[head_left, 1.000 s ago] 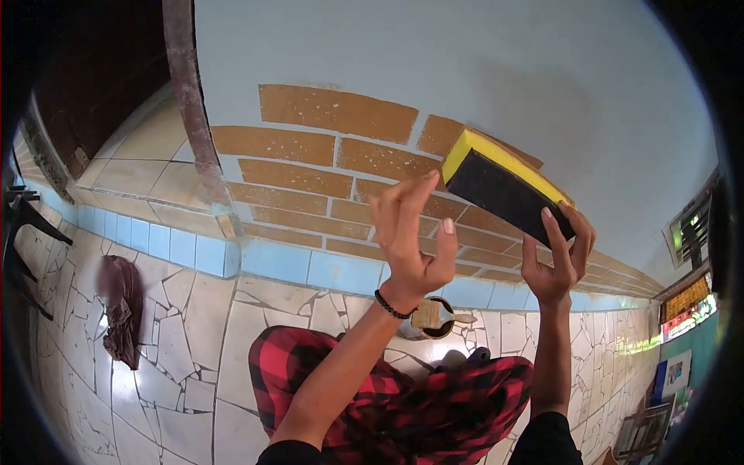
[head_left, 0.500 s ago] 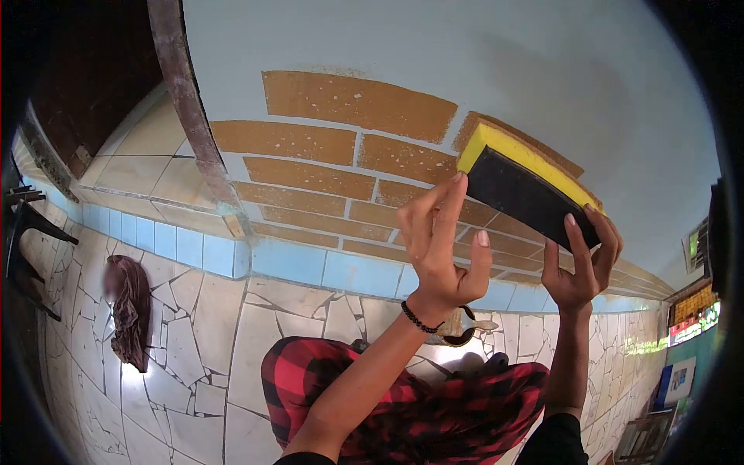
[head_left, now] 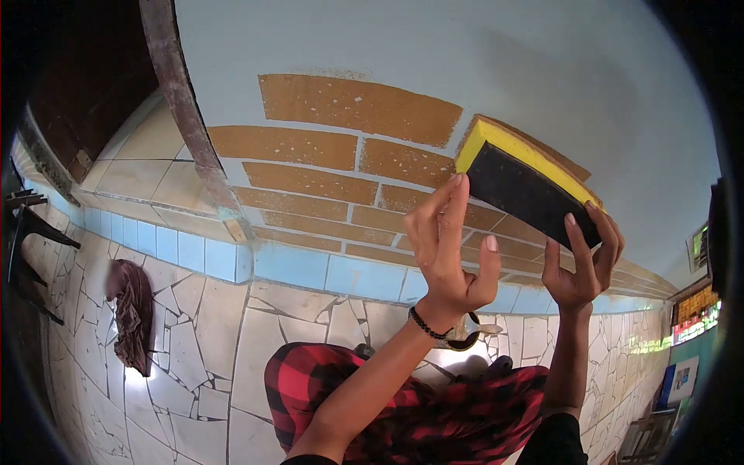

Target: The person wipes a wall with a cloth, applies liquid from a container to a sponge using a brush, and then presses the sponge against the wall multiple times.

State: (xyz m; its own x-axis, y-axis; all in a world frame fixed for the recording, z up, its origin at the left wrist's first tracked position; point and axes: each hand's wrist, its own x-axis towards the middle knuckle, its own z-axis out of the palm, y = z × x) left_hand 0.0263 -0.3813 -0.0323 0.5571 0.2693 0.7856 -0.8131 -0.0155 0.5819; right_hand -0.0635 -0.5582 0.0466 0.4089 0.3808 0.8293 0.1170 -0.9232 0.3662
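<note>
A yellow sponge block with a black backing (head_left: 531, 190) is tilted against the wall, over a brown painted brick shape at the upper right. My right hand (head_left: 581, 260) grips its lower right end, fingertips on the black face. At its left end my left hand (head_left: 452, 248) touches the corner with a fingertip, its thumb and fingers apart. Rows of brown brick shapes (head_left: 356, 105) with pale gaps cover the wall behind my hands. The sponge's yellow face is partly hidden where it meets the wall.
A paint container (head_left: 463, 335) with a brush across it stands on the tiled floor, partly hidden by my left wrist. A crumpled dark cloth (head_left: 133, 314) lies at the left, near a black chair (head_left: 35, 240). Light blue tiles (head_left: 291, 265) line the wall's base.
The sponge and both hands appear farther right in view than a second ago, as do the floor objects. Against the wall, the sponge remains over the same brick shape.
</note>
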